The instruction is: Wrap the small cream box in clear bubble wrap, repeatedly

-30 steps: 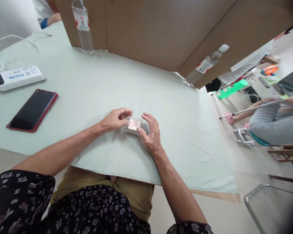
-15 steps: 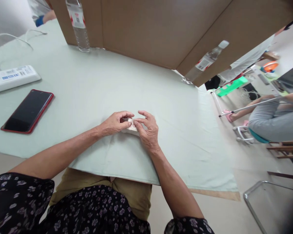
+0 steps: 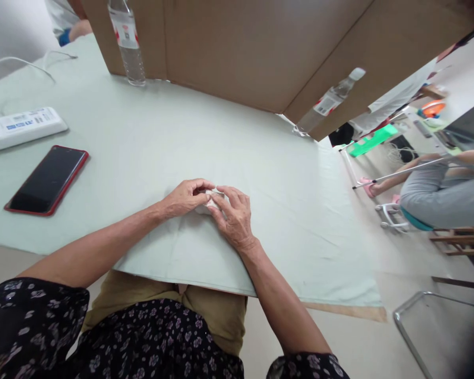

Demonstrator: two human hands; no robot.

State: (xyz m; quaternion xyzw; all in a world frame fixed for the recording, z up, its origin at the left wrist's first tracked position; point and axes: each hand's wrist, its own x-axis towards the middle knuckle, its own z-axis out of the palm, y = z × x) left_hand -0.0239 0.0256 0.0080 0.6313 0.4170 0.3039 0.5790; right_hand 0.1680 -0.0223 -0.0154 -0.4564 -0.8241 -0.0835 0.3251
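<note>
A small whitish object (image 3: 210, 201) lies between my hands near the front edge of the table, mostly covered by my fingers. My left hand (image 3: 186, 198) grips its left side, with thumb and fingers curled around it. From the right, my right hand (image 3: 234, 213) presses thumb and index finger on it, its other fingers bent over the far side. The fingertips of both hands nearly meet. What exactly the object is cannot be made out.
On the pale green cloth (image 3: 174, 137) lie a red-edged phone (image 3: 47, 179) and a white power strip (image 3: 27, 127) at left. Bottles (image 3: 129, 47) (image 3: 332, 102) stand before a cardboard panel (image 3: 229, 47). A seated person (image 3: 446, 195) is at right.
My right hand has shifted slightly left and closed in over the whitish object, covering more of it. My left hand has barely moved.
</note>
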